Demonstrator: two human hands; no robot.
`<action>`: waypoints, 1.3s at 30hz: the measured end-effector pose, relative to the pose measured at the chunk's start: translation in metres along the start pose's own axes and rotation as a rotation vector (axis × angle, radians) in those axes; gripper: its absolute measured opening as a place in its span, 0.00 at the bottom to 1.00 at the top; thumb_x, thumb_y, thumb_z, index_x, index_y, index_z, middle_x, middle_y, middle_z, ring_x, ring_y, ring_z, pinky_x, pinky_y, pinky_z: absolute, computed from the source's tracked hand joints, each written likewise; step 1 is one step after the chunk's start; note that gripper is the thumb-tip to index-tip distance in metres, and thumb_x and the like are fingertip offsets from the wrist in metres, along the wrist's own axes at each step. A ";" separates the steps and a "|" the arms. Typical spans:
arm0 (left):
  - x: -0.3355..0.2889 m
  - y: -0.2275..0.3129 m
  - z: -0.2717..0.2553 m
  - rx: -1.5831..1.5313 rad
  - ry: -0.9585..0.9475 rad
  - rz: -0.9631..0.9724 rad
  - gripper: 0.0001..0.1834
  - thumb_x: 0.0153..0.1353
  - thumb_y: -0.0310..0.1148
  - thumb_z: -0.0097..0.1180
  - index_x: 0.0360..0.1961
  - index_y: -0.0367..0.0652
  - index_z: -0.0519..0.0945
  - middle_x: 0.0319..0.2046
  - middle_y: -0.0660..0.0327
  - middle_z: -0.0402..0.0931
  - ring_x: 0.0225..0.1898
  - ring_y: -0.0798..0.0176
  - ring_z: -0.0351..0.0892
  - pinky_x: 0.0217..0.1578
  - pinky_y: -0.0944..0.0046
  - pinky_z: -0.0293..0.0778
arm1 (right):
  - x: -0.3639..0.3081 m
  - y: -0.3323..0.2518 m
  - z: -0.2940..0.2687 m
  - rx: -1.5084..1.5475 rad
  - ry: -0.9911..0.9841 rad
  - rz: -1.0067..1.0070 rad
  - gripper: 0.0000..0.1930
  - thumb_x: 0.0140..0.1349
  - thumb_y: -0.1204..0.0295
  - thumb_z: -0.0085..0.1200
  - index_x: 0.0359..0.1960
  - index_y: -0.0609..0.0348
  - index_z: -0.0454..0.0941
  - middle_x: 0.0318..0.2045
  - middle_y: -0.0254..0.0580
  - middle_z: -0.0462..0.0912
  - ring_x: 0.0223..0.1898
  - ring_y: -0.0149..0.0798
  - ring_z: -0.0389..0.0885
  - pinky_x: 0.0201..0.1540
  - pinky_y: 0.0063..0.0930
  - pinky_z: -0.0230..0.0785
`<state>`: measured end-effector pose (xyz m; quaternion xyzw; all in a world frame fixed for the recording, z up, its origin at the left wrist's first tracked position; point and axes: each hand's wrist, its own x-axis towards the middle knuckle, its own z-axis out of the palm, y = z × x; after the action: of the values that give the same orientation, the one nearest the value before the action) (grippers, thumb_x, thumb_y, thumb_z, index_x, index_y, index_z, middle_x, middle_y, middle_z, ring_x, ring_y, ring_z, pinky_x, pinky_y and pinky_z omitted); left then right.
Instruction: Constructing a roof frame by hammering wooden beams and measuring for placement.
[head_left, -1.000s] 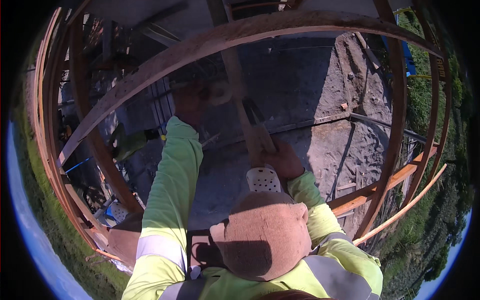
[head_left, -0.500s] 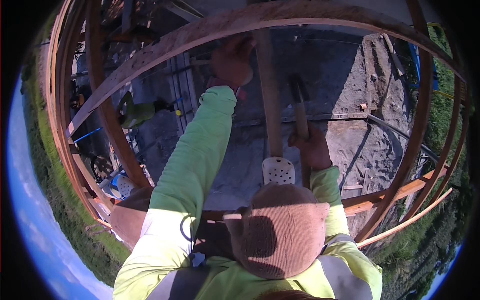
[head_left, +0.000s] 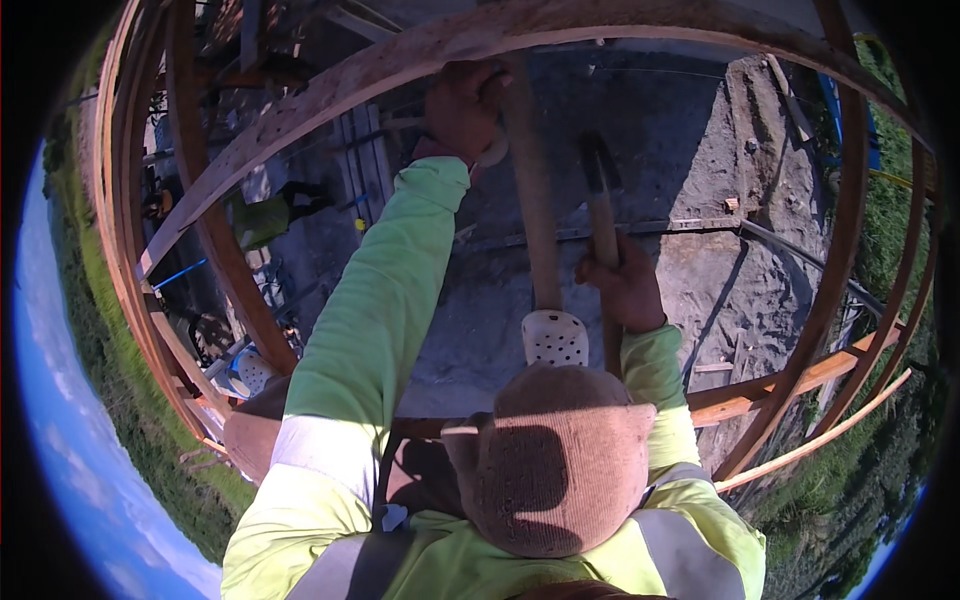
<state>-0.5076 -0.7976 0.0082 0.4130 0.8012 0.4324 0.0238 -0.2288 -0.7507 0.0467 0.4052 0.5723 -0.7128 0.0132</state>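
Note:
My right hand (head_left: 624, 288) is wrapped round the wooden handle of a hammer (head_left: 603, 220), its dark head pointing away from me. Up ahead, my left hand (head_left: 464, 112) has its fingers bent together at the joint of a narrow wooden board (head_left: 533, 210) and a long curved-looking beam (head_left: 400, 62). Whatever those fingers pinch is too dark and small to make out. Green sleeves cover both my forearms. One white clog (head_left: 556, 338) of mine rests at the near end of the narrow board, beyond my bent knee (head_left: 560, 460).
Timber framing surrounds me, including a slanted post (head_left: 240, 285) at left and a rail (head_left: 770, 392) at right. Far below lies a grey ground surface (head_left: 690, 290), partly sunlit. A co-worker in green (head_left: 258, 220) is below at left. My other clog (head_left: 252, 372) is on the framing.
My left hand has shifted slightly farther away along the narrow board. The hammer has moved a little outward in my right hand. The co-worker below has changed posture.

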 end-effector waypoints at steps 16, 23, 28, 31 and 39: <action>-0.002 0.004 0.001 -0.066 0.059 0.029 0.07 0.47 0.30 0.57 0.30 0.44 0.81 0.30 0.54 0.76 0.36 0.50 0.75 0.38 0.56 0.71 | -0.001 -0.006 0.007 0.118 -0.040 0.004 0.11 0.51 0.80 0.50 0.37 0.67 0.69 0.23 0.38 0.75 0.26 0.30 0.74 0.33 0.25 0.68; 0.000 0.002 0.001 -0.061 0.058 0.037 0.06 0.47 0.29 0.57 0.29 0.44 0.80 0.30 0.55 0.77 0.36 0.50 0.75 0.37 0.56 0.71 | 0.001 -0.004 0.007 0.044 -0.040 -0.002 0.15 0.49 0.76 0.51 0.40 0.66 0.72 0.24 0.40 0.78 0.27 0.32 0.78 0.34 0.26 0.69; 0.001 0.007 -0.001 -0.032 0.047 0.062 0.06 0.47 0.29 0.56 0.29 0.44 0.80 0.30 0.55 0.77 0.36 0.51 0.75 0.37 0.56 0.71 | 0.000 -0.004 0.009 0.052 -0.020 0.025 0.15 0.48 0.75 0.52 0.40 0.66 0.72 0.24 0.40 0.79 0.28 0.32 0.78 0.34 0.26 0.69; 0.001 0.008 0.000 -0.004 0.047 0.081 0.06 0.47 0.29 0.56 0.29 0.44 0.80 0.30 0.55 0.77 0.36 0.50 0.75 0.37 0.56 0.71 | 0.001 -0.004 0.007 0.030 -0.029 0.018 0.16 0.48 0.74 0.53 0.40 0.66 0.72 0.24 0.40 0.79 0.28 0.32 0.78 0.34 0.26 0.69; 0.002 0.003 0.004 0.067 0.005 0.074 0.07 0.51 0.34 0.57 0.31 0.45 0.81 0.32 0.57 0.77 0.36 0.53 0.77 0.38 0.59 0.71 | -0.002 -0.015 0.006 0.068 -0.047 0.091 0.17 0.52 0.72 0.53 0.44 0.66 0.72 0.19 0.37 0.75 0.19 0.26 0.72 0.23 0.23 0.65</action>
<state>-0.5048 -0.7928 0.0086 0.4419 0.7994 0.4070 -0.0081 -0.2383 -0.7514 0.0598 0.4140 0.5282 -0.7400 0.0453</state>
